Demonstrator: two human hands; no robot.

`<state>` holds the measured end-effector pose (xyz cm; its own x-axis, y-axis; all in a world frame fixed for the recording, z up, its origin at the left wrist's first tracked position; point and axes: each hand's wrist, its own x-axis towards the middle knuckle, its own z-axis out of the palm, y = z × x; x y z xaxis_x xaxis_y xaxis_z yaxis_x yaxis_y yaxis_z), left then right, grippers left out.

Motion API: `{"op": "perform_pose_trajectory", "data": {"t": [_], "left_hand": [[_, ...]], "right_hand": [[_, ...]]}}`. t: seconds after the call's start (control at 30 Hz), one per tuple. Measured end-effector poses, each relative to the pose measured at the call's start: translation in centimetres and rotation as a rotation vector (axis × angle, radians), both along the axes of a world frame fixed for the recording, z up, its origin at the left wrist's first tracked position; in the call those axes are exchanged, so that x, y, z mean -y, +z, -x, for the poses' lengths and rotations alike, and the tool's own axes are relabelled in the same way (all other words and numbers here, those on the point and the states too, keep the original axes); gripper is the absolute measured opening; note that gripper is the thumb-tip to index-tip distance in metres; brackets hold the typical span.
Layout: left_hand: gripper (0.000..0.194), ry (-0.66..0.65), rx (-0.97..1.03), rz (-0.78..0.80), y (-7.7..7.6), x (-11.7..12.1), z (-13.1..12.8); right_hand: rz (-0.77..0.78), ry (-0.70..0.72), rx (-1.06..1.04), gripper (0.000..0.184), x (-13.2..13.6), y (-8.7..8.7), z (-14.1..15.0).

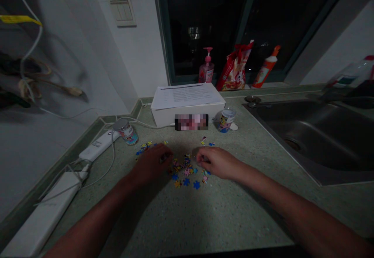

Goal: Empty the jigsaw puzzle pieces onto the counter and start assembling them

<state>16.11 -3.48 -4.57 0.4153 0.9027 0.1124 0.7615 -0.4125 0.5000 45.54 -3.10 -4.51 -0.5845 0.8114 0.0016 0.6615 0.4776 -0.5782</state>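
Observation:
Small coloured jigsaw pieces (187,172) lie scattered on the green speckled countertop (204,215). My left hand (152,162) rests knuckles-up at the left side of the pile, fingers curled down onto the pieces. My right hand (214,161) lies at the right side, fingers bent and pinched at a piece near its fingertips. What either hand holds is too small and dark to name. A small tin (127,132) lies tipped behind my left hand. A second small tin (226,120) stands upright behind my right hand, its lid (233,126) beside it.
A white box (187,106) with a printed sheet on top stands at the back. A steel sink (318,133) fills the right. White power strips (97,146) with cables run along the left wall. A pink pump bottle (206,69), a red bag (236,69) and an orange-capped bottle (265,69) stand on the sill.

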Motion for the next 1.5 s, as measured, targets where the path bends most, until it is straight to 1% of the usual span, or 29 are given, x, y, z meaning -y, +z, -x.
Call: {"op": "perform_pose_trajectory", "data": {"t": [0.17,0.27,0.33,0.5,0.8,0.97,1.1,1.17,1.23,1.3,1.33,1.4,1.5], "left_hand": [[0.016,-0.122,0.123,0.068,0.0,1.3,-1.2],[0.019,-0.16,0.196,0.121,0.1,1.9,-2.0],[0.019,-0.175,0.223,0.145,-0.1,2.1,-2.3],[0.012,-0.157,0.23,0.143,-0.6,2.0,-2.5],[0.011,-0.125,0.229,0.166,-0.4,2.2,-2.7],[0.014,-0.04,0.252,0.188,-0.8,1.7,-2.4],[0.015,0.123,0.21,0.181,-0.6,0.7,-1.5],[0.017,0.214,0.167,0.142,-0.2,-0.1,-0.5],[0.021,0.282,0.139,0.059,0.4,-1.0,0.9],[0.023,0.332,0.05,0.01,1.0,-2.0,2.4],[0.024,0.38,0.004,0.0,1.2,-2.4,3.2],[0.026,0.456,-0.106,0.03,1.5,-3.2,4.5],[0.03,0.496,-0.235,0.122,1.7,-4.0,5.9]], "right_hand": [[0.048,-0.08,-0.26,0.019,0.7,-0.4,1.5],[0.06,-0.119,-0.351,0.018,1.4,-0.8,2.6],[0.077,-0.113,-0.398,0.018,1.9,-1.1,3.2],[0.081,-0.087,-0.458,0.018,2.4,-1.4,3.7],[0.032,-0.101,-0.459,0.02,2.5,-1.3,3.7],[0.023,-0.102,-0.442,0.02,2.2,-1.3,3.5],[-0.026,-0.153,-0.454,0.021,1.1,-1.6,2.6],[-0.049,-0.199,-0.462,0.021,0.1,-2.0,1.8],[-0.021,-0.244,-0.49,0.025,-1.1,-2.5,1.0],[0.004,-0.306,-0.512,0.028,-2.2,-3.1,0.2],[-0.001,-0.337,-0.525,0.028,-2.8,-3.4,-0.2],[-0.03,-0.379,-0.543,0.029,-3.6,-3.8,-0.8],[-0.038,-0.408,-0.539,0.031,-4.2,-4.1,-1.2]]}}
